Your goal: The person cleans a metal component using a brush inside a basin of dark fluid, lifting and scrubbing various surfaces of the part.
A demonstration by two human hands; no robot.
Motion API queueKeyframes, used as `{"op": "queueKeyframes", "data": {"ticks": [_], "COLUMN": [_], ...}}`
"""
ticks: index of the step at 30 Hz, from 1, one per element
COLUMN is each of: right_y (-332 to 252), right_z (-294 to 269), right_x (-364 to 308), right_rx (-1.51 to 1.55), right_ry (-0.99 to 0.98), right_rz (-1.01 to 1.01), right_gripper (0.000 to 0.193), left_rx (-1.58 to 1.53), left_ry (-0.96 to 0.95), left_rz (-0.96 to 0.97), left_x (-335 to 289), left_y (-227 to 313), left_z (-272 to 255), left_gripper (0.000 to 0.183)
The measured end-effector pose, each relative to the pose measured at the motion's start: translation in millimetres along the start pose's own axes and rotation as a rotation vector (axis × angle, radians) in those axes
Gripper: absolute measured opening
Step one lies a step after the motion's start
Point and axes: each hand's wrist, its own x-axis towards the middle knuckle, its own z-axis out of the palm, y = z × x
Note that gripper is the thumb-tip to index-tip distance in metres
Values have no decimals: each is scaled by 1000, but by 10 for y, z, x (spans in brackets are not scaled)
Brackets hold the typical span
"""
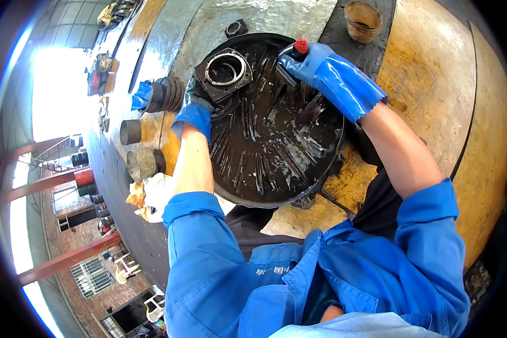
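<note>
Over the upper left of a big round black pan [250, 194], there's a square metal housing [215, 90] with a pale ring around its bore, and that's the piece being worked on. Left hand [196, 107] is gripping it by its lower left edge, glove pretty grimy. Can't tell if the pan takes any of the weight. Right hand [312, 61] is closed around a red-ended tool [301, 46], well apart from the housing, so no contact right now.

How far along? I'd call it mid-job. The ring face looks fairly bright while the sides are dark, so maybe the face is done and the sides are left, but that's a guess. A small dark block [236, 28] sits just beyond the pan, and two metal sleeves [130, 132] stand off to the left. No clue whether those are finished or waiting.
</note>
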Motion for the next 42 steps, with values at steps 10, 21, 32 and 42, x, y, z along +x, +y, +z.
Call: {"op": "queueKeyframes", "data": {"ticks": [10, 21, 32, 42], "right_y": [105, -99, -103, -14], "right_z": [44, -212, -278, -149], "right_x": [41, -303, -373, -116], "right_rx": [-67, -103, -134, -102], "right_ry": [93, 69, 73, 3], "right_rz": [-88, -206, -255, -111], "right_gripper": [43, 40, 38, 48], "left_rx": [-1978, -863, -1191, -1434], "left_ry": [226, 522, -348, -313], "left_rz": [-649, 310, -241, -116], "left_x": [129, -1002, -932, -769], "left_y": [299, 1402, 2058, 2092], "left_z": [-233, -634, -891, -1052], "left_gripper": [38, 76, 97, 69]}}
